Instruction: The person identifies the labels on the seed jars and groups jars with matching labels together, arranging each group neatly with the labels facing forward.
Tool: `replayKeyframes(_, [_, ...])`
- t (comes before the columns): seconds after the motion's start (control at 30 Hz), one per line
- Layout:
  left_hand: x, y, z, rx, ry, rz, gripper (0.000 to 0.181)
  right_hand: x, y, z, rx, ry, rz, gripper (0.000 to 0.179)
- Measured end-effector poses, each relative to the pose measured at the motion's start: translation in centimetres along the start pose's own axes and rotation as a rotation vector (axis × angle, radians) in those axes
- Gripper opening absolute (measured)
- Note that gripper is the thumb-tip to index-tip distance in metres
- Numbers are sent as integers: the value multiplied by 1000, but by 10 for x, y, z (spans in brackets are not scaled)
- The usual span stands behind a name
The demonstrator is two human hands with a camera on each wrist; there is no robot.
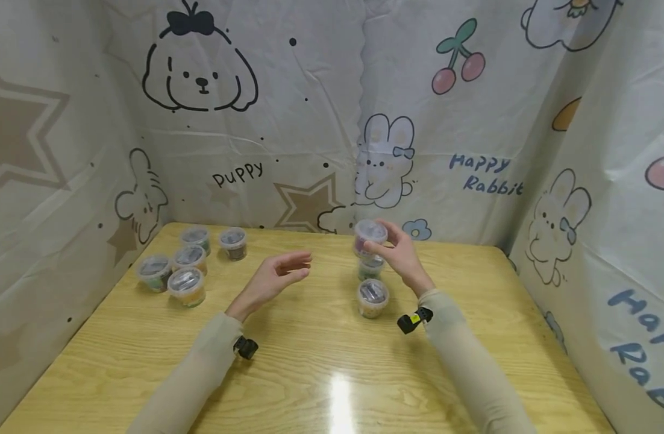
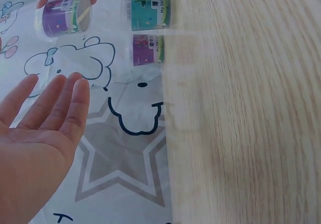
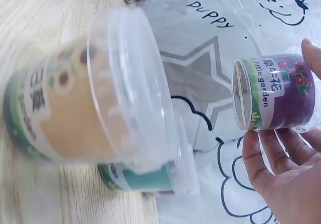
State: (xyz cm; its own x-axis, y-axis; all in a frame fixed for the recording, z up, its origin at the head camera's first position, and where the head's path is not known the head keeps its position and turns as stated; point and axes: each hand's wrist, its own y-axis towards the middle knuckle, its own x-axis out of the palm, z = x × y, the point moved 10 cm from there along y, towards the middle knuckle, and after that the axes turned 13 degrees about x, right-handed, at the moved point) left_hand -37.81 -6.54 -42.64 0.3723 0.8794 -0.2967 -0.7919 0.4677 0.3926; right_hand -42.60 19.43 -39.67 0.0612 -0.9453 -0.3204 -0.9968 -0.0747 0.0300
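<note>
- Head view: your right hand (image 1: 399, 253) grips the purple cup (image 1: 369, 236) just above the green cup (image 1: 370, 269); your left hand (image 1: 275, 278) hangs open beside it.
- Left wrist: your flat palm (image 2: 37, 133) faces the purple cup (image 2: 62, 15).
- Right wrist: your fingers (image 3: 281, 176) curl round the purple cup (image 3: 275, 93), with the tan cup (image 3: 90, 106) beside them.

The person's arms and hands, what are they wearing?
Both arms wear long, close-fitting beige sleeves reaching the wrists. A small black device sits at each wrist: left wrist device, and right wrist device with a yellow mark. The left hand and right hand are bare.
</note>
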Motion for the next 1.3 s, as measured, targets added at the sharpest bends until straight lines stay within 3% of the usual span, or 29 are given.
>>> replayKeyframes(0.4, [-4, -3, -4, -1, 74, -36, 43, -41, 31, 25, 56, 22, 138, 78])
replayKeyframes(0.7, [-5, -9, -5, 0, 74, -48, 38, -62, 53, 57, 166, 45, 144, 80])
replayKeyframes(1.03, [-4, -9, -1, 23, 86, -58, 35, -77, 61, 84, 260, -255, 152, 85])
replayKeyframes(1.17, [-3, -9, 1, 37, 86, -61, 34, -80, 63, 93, 325, -333, 147, 88])
replayKeyframes(1.3, [-1, -8, 1, 48, 65, -66, 32, -81, 66, 96, 332, -377, 133, 88])
